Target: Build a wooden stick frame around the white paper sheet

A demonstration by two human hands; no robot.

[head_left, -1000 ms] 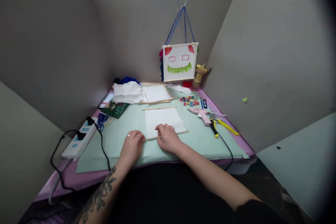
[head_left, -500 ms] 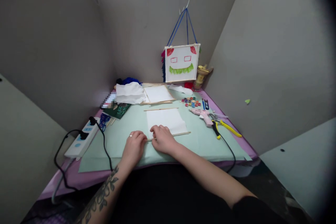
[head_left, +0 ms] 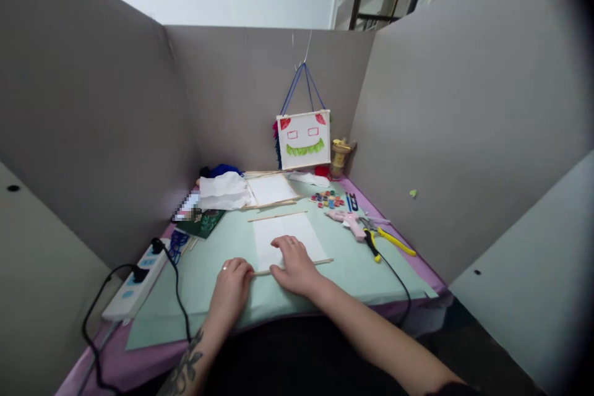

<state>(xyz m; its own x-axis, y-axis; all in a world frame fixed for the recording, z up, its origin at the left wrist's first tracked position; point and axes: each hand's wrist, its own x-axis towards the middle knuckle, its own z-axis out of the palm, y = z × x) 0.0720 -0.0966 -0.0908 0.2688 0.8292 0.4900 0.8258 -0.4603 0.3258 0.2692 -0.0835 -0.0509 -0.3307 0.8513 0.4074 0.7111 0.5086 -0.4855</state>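
Landmark = the white paper sheet (head_left: 288,236) lying flat on the pale green mat (head_left: 352,266).

A thin wooden stick (head_left: 320,262) lies along the sheet's near edge, running L–R, touching the paper. Left hand (head_left: 233,284) sits at the sheet's near-left corner, fingers curled down w/ tips at the stick's left end; looks like a pinch on it, but can't tell for sure if it grips or just presses. Ring on one finger. Right hand (head_left: 293,265) lies palm down, fingers spread flat, over the sheet's near edge & the stick's middle, pressing both onto the mat; not closed round anything.

Second stick (head_left: 277,216) lies along the sheet's far edge. Beyond that, another white sheet (head_left: 271,189) w/ sticks at its edges, & crumpled white tissue (head_left: 224,190) to its left. Right of the landmark sheet: small paint pots (head_left: 327,200), pink glue gun (head_left: 346,221) w/ black cord, yellow-handled pliers (head_left: 394,240). Left of it: dark green book (head_left: 204,223), white power strip (head_left: 134,279) near the mat's left edge. Far behind the sheet, hanging on blue cords against the grey partition (head_left: 260,86): a white board w/ red eyes & green mouth (head_left: 303,139).
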